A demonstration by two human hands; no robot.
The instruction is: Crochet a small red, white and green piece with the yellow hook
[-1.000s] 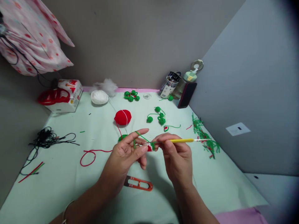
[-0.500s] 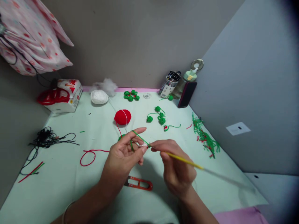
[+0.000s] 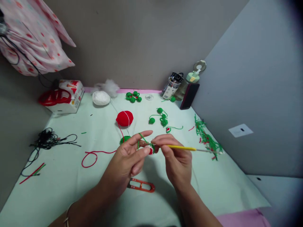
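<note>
Between thumb and fingers, my left hand (image 3: 130, 154) pinches a small crochet piece (image 3: 151, 149) in red, white and green. Green yarn (image 3: 143, 137) runs over its raised index finger down to the piece. My right hand (image 3: 177, 157) grips a crochet hook (image 3: 182, 147) by its yellow handle, with the tip at the piece's edge. Just behind my left hand lies a green yarn ball (image 3: 124, 139), partly hidden. A red yarn ball (image 3: 124, 118) sits farther back, a white strand across it. Below my hands rest orange thread snips (image 3: 142, 185), their blades covered by my left hand.
Small green crochet balls (image 3: 163, 121) lie mid-table, and more green pieces (image 3: 133, 96) at the back. A white yarn ball (image 3: 101, 98) and a box (image 3: 68, 97) stand back left. Black cord (image 3: 47, 140) lies left, yarn scraps (image 3: 208, 138) right. A phone (image 3: 189, 96) leans against a bottle.
The crochet piece has turned so its red and white face shows. My right hand has shifted slightly left, and the hook has swung from a downward slant to nearly level.
</note>
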